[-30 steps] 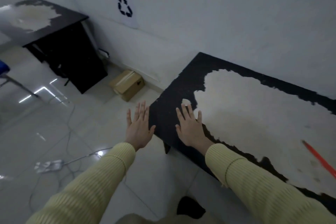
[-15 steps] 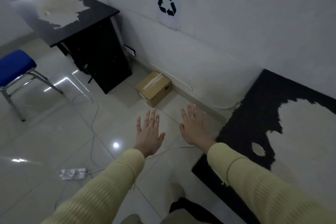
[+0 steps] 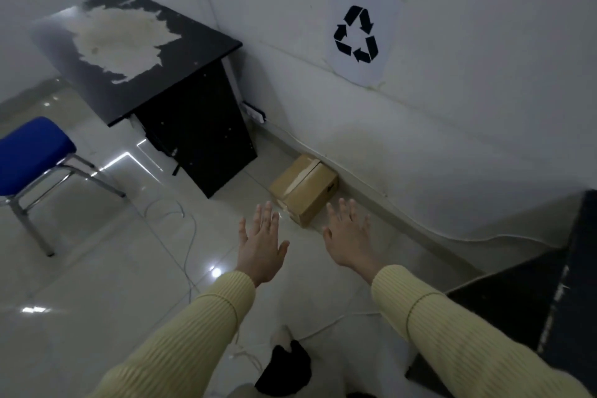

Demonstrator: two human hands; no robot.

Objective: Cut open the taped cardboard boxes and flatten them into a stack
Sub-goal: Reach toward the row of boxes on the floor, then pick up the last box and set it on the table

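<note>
Hands: both held out at mid-frame, palms down, fingers straight and spread, holding nothing.
Left hand (image 3: 261,247): centre of frame, over the floor (image 3: 97,284), fingertips close to the box's near left corner in the picture.
Right hand (image 3: 350,241): just right of the left hand and apart from it, fingertips beside the box's near right corner.
Box (image 3: 305,189): brown cardboard, closed, pale tape along the top seam; on the floor at the foot of the wall, just above the hands.
Table (image 3: 135,52): black, upper left, large pale worn patch on top; left of the box.
Sign (image 3: 357,34): white sheet with a black recycling symbol, on the wall above the box.
Chair (image 3: 32,149): blue seat, metal legs, left edge.
Cables (image 3: 190,236): white, trailing over the glossy tiles.
</note>
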